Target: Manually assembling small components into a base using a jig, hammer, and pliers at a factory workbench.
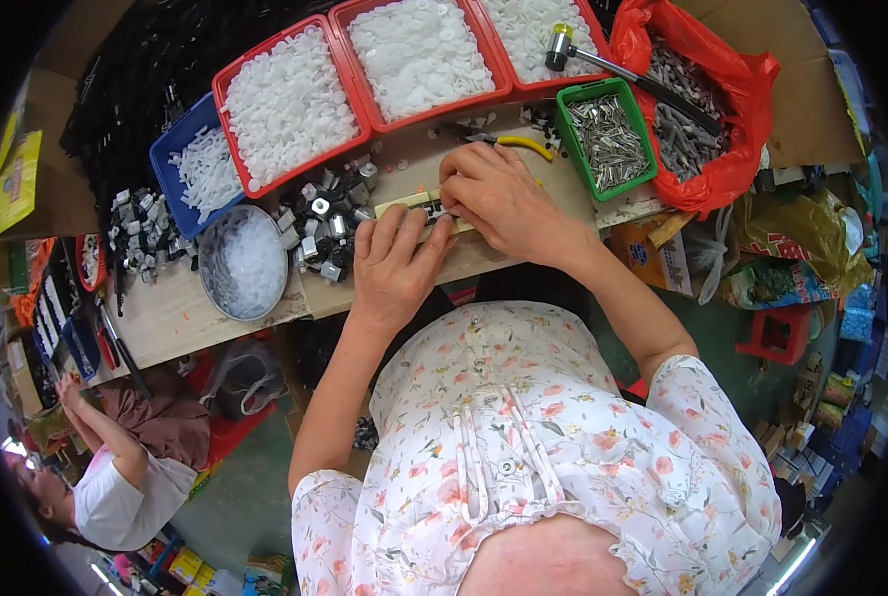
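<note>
Left hand (392,266) flat, fingers extended, pinning a yellow strip (404,204) to the desk (176,313); right hand (499,197), at 1 o'clock, pinches a small part on it.

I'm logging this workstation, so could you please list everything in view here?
red trays: three, filled with white parts, back of the bench
blue tray: one, white parts, left of the red trays
round metal bowl: one, clear pieces, bench left
black-and-silver parts: a pile, beside the bowl
green bin: one, metal pins, right
red bag: one, grey parts, far right
hammer: one, across tray and bag
pale jig strip: one, bench centre
seated person: one, lower left
left hand: beside the strip
right hand: fingers on the strip
</note>
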Available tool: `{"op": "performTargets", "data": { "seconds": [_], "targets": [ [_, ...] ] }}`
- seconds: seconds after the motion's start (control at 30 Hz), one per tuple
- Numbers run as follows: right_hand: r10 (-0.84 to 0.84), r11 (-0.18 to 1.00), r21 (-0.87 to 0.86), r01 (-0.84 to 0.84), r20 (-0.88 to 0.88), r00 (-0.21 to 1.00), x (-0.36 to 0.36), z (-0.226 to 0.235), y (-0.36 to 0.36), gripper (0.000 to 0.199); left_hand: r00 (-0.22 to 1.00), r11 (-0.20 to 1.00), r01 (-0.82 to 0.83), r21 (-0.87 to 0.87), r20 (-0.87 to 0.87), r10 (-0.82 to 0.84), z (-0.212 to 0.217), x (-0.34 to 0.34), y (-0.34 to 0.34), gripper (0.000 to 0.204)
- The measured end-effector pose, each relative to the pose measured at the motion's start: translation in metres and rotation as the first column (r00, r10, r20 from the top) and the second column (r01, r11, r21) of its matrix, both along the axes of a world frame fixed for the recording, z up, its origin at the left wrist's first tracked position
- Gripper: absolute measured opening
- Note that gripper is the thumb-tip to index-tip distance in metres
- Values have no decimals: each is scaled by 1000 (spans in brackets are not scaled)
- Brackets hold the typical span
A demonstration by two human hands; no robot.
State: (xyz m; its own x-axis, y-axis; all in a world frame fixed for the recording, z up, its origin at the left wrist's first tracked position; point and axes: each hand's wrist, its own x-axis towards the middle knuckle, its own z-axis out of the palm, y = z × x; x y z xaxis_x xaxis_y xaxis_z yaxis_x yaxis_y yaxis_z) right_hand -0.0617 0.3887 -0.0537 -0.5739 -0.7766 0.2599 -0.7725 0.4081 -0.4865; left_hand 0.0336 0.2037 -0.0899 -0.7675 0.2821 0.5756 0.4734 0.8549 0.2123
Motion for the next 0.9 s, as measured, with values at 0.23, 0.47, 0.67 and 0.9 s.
{"op": "performTargets", "data": {
  "seconds": [0.23,0.47,0.67,0.9],
  "targets": [
    [-60,996,-55,65,88,994,3,4,0,17,1000,1000,-13,23,1,13,-1,0,2,31],
    [-76,988,-127,86,83,994,6,-4,2,20,999,999,-31,-8,-13,31,2,-1,3,27],
    [-66,982,-176,63,-13,998,12,-13,3,25,999,998,-19,-63,24,21,3,0,3,28],
    [-29,971,-235,45,72,997,6,-20,6,20,1000,995,6,-102,30,-3,6,-2,2,27]
  ]
}}
